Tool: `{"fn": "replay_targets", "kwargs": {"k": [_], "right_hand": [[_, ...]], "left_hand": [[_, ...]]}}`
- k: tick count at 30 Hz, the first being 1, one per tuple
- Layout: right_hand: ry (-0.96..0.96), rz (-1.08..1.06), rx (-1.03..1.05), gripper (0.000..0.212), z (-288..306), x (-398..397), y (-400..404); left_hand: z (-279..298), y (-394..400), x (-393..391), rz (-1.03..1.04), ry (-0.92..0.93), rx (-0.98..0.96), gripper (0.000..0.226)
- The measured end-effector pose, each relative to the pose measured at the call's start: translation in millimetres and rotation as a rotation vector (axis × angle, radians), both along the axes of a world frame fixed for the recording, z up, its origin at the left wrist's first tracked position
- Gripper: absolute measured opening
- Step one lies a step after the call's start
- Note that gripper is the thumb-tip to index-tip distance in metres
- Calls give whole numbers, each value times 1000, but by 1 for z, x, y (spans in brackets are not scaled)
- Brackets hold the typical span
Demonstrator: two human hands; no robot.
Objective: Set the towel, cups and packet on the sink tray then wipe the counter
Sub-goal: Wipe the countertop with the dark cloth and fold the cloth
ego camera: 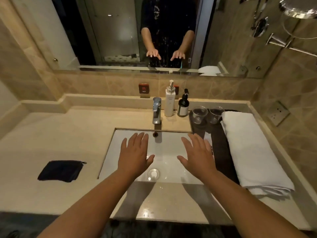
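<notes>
My left hand point(135, 154) and my right hand point(197, 155) hover flat over the white sink basin point(164, 152), fingers spread, holding nothing. To the right lies a dark tray point(221, 148) bearing a folded white towel point(252, 152), two clear plastic cups point(199, 115) point(215, 115) at its far end, and a white packet point(208, 137) partly hidden behind my right hand. A dark folded cloth point(61, 170) rests on the beige counter point(51, 138) left of the sink.
A chrome faucet point(157, 110), a tall white pump bottle point(170, 100) and a small dark pump bottle point(183, 105) stand behind the basin. A mirror point(120, 31) covers the back wall. A wall socket point(277, 113) sits on the right wall.
</notes>
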State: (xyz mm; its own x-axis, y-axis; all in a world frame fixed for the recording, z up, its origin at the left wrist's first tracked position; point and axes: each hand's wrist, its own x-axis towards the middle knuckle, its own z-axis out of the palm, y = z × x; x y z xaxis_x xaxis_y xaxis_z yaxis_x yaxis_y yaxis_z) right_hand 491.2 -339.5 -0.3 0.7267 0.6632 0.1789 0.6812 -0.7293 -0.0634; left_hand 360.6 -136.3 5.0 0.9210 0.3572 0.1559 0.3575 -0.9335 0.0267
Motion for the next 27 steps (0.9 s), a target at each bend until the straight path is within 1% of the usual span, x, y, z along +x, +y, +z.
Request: {"fn": "replay_targets", "kwargs": {"k": [6, 10, 16, 21, 27], "right_hand": [[18, 164, 46, 69, 6, -42, 38], [16, 247, 39, 71, 12, -73, 64], [-1, 343, 36, 71, 16, -109, 111], [18, 391, 19, 70, 6, -140, 165], [27, 337, -20, 69, -15, -184, 244]], "left_hand": [[6, 16, -76, 160, -14, -1, 80], [9, 29, -123, 259, 2, 20, 82], [17, 63, -174, 358, -6, 66, 78], [7, 113, -210, 399, -22, 51, 77], [-13, 203, -248, 381, -12, 29, 76]]}}
